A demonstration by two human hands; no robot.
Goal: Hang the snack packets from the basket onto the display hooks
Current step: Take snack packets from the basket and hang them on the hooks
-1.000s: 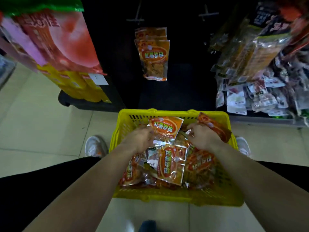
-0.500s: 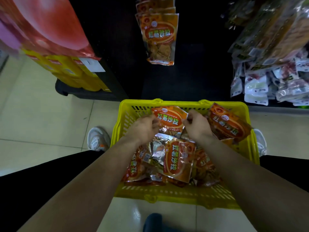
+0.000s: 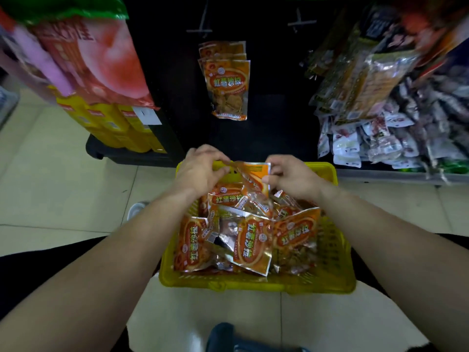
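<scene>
**Two hands hold one snack packet over a yellow basket**

Both hands are seen from above, reaching forward over a basket [image 3: 256, 285] that stands on a pale tiled floor [image 3: 63, 199]. The left hand [image 3: 200, 168] pinches the top left corner of an orange packet [image 3: 255, 174] between curled fingers and thumb. The right hand [image 3: 291, 176] pinches the packet's right edge the same way. The packet hangs between the two hands, crumpled, just above the basket's far rim.

Below it, a heap [image 3: 251, 240] of like orange packets fills the basket, lying at all angles.

Straight ahead is a dark display panel [image 3: 274, 97]. A bunch of hung packets [image 3: 228, 85] of the same kind dangles on it, well above the hands. Two hooks [image 3: 200, 30] jut from the panel higher up, one to each side. Yellow boxes [image 3: 111, 123] stand to the left, and pale and clear bags [image 3: 368, 138] crowd the right. A white shoe [image 3: 135, 209] shows left of the basket.
</scene>
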